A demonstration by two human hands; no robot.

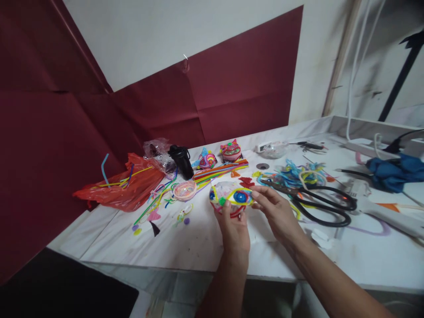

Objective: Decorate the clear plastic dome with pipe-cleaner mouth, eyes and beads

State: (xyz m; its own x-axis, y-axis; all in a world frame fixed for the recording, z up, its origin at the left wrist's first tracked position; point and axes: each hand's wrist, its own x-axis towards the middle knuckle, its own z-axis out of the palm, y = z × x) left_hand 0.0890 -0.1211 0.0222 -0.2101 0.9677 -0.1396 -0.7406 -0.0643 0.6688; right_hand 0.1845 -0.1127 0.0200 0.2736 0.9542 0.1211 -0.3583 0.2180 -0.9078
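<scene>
A round, clear plastic craft ball (222, 189) is trimmed with yellow and red pipe cleaners, blue eye shapes and a green spot. My left hand (234, 227) holds it from below, thumb on its front by the green spot and fingers behind. My right hand (276, 212) pinches the outer tip of the yellow-edged blue eye (241, 197) on its right side. Large black-handled scissors (323, 203) lie just beyond my right hand. Small red pieces (245, 181) rest behind the ball.
Two decorated balls, one pink (231, 151) and one multicoloured (207, 160), stand behind, near a black bottle (182, 162). Pipe cleaners (220, 172), a red plastic bag (132, 187) and a pink-rimmed clear bowl (184, 191) lie left. Tangled pipe cleaners (298, 173) and a glue gun (374, 205) lie right.
</scene>
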